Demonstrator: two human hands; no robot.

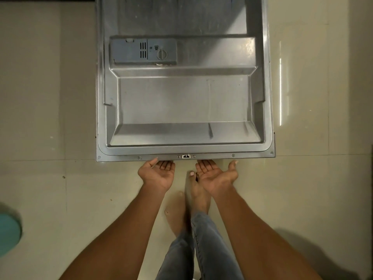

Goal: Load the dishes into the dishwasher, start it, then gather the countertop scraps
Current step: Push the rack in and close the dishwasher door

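I am looking down on the grey steel dishwasher door [184, 110], lying open over the floor — my left hand [157, 172] and right hand [217, 175] are cupping palm-up under its near edge, fingers hidden beneath — grip unclear.

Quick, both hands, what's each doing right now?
Left hand: open, palm up, fingers under dishwasher door edge.
Right hand: open, palm up, same.

left hand [157, 172]: palm up, fingertips hidden under a metal edge, thumb out
right hand [217, 174]: palm up, fingers likewise hidden, thumb spread wide
arms: bare, both stretched forward and down
feet: bare, legs in jeans
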